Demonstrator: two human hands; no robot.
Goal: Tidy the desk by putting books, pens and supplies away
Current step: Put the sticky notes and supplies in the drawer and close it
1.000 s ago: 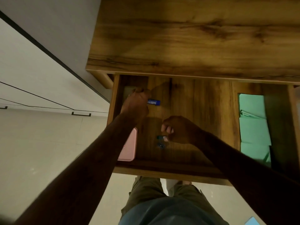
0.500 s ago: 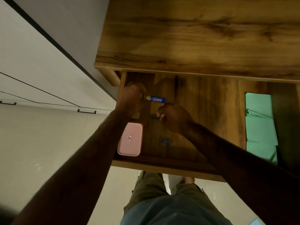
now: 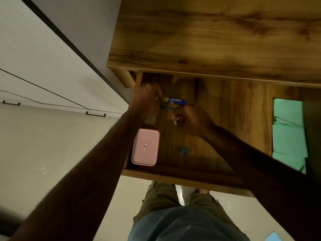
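Right hand (image 3: 189, 117) now further back in drawer (image 3: 173, 178), up near left hand (image 3: 147, 100), away from sm. blue object (image 3: 184, 150) on drawer floor. Left hand grips end of blue marker (image 3: 175, 101), back-left corner. Right fingers curled, touching teal pen (image 3: 166, 108) just beside marker; pinch or not, can't tell. Pink box (image 3: 145, 146) front-left. Green papers (image 3: 288, 133) in right compartment.
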